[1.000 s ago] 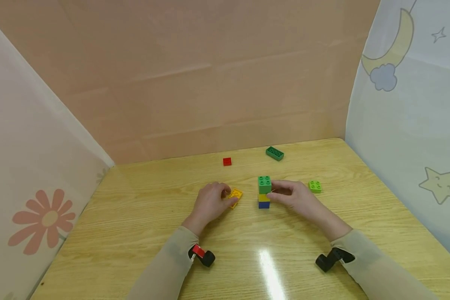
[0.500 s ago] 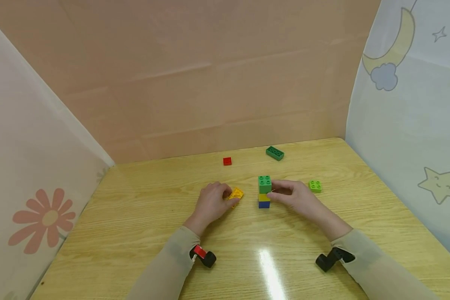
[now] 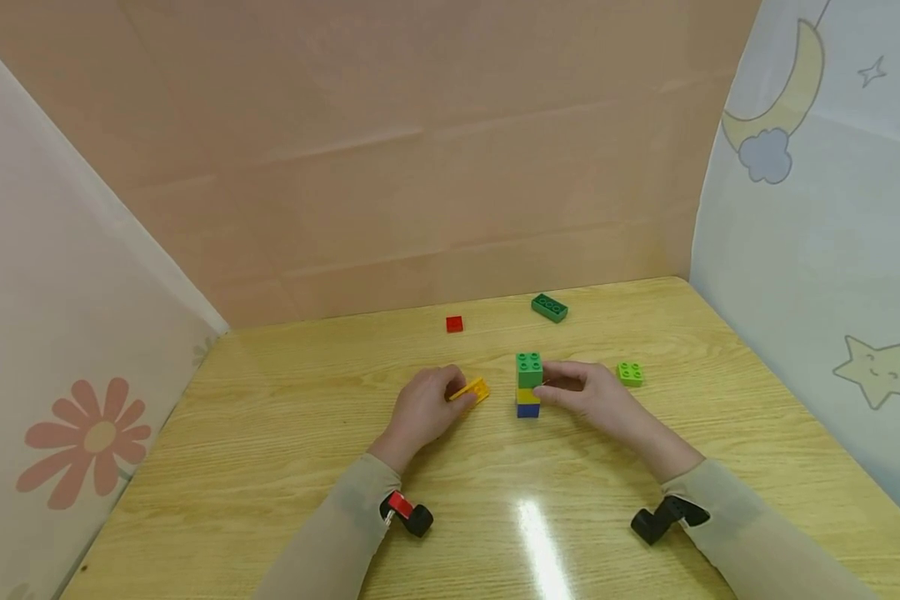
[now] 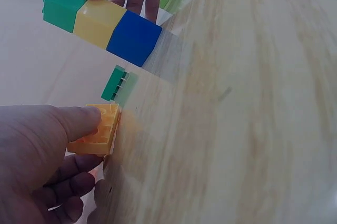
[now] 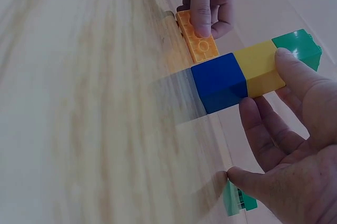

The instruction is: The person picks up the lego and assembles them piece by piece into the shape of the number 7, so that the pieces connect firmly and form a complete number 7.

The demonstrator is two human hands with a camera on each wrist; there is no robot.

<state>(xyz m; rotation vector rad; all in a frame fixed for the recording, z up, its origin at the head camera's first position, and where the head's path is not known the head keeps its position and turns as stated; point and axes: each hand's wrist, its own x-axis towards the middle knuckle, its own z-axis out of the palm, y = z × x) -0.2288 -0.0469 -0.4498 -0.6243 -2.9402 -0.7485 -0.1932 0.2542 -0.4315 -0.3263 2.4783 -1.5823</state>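
Note:
My left hand (image 3: 422,408) pinches an orange building brick (image 3: 480,390) between thumb and fingers, low over the table. The brick's hollow underside (image 4: 108,124) shows in the left wrist view, the thumb pressing into it. To its right, my right hand (image 3: 600,393) holds an upright stack with thumb on one side and fingers on the other. That stack has a green brick (image 3: 528,371) on top, a yellow brick (image 5: 260,68) in the middle and a blue brick (image 5: 221,83) at the bottom. A small gap separates the orange brick from the stack in the head view.
Farther back on the wooden table (image 3: 292,375) lie a small red brick (image 3: 454,324) and a dark green brick (image 3: 550,307), hollow side up. A lime green brick (image 3: 630,373) sits right of my right hand. Cloth walls bound the back and sides.
In my left fingers the orange brick has turned and now points more to the right, towards the stack. The right hand and the stack have stayed in place.

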